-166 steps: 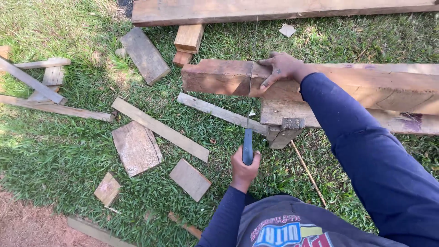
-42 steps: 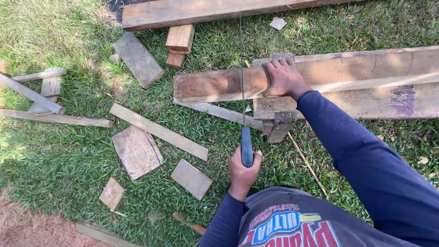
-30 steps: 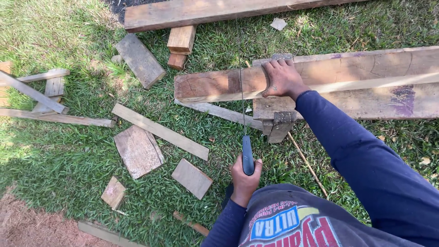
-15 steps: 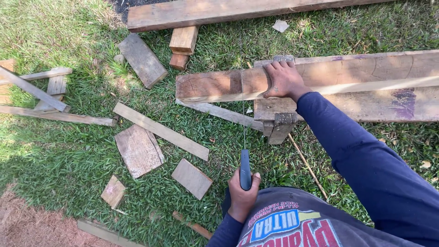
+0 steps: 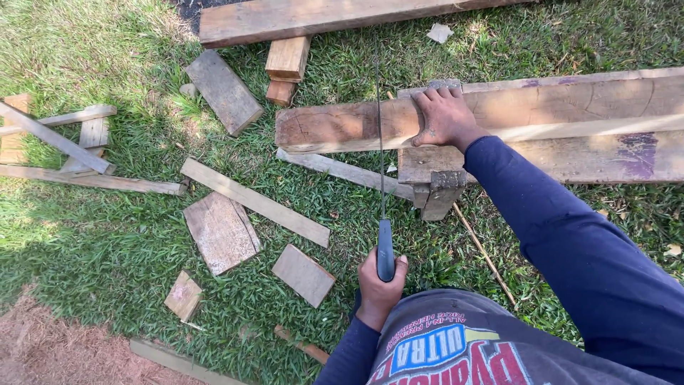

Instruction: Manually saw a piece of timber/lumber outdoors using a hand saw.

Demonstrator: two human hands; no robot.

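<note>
Wooden beam (image 5: 342, 125) under flat right hand (image 5: 445, 117), left hand (image 5: 381, 285) grip closed on handsaw (image 5: 385, 249) (blade edge-on), grass.

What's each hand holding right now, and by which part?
Left hand holds a handsaw by its dark handle, the thin blade edge-on across the wooden beam. Right hand holds nothing; it is pressed flat on the beam's top.

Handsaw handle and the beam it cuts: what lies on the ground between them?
In the head view, between the handsaw handle in the left hand and the beam lies grass, crossed by one thin wooden slat.
</note>
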